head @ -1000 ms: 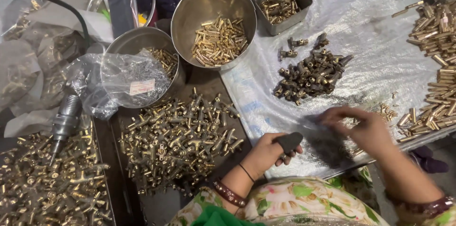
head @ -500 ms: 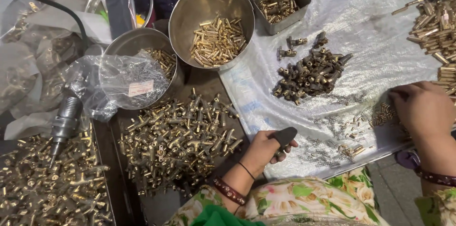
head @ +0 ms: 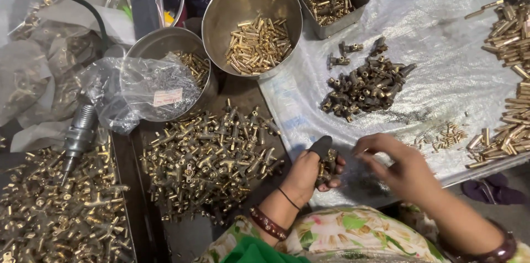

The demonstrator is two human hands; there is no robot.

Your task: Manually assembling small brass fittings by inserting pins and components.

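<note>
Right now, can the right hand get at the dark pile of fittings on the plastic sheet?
Probably yes. The right hand hovers over the plastic sheet, and the dark pile of fittings lies beyond it in the open, with only bare sheet between. Nothing covers the pile.

The left hand [head: 309,174] grips a dark-handled tool [head: 322,150] against a small brass fitting [head: 329,163]. The right hand [head: 400,169] hovers just right of it, fingers curled. Left lies a heap of brass tee fittings [head: 210,158]; farther right, a pile of dark fittings [head: 364,86] on plastic sheeting [head: 441,47].
</note>
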